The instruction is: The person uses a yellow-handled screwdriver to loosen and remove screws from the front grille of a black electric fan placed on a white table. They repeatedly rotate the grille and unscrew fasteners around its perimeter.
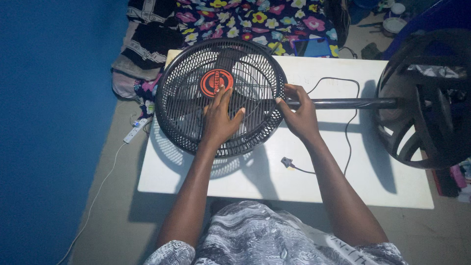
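The white surface (373, 186) carries a black stand fan laid flat. Its round base (427, 98) lies far right of both grips, partly cut off by the frame edge. The fan grille (221, 95) sits under the left hand (218, 120), whose grip is spread flat on the wires, hiding them there. The right hand (299, 115) pinches the grille rim where the pole (353, 103) meets it; the joint is hidden. The plug (286, 162) lies below the right grip.
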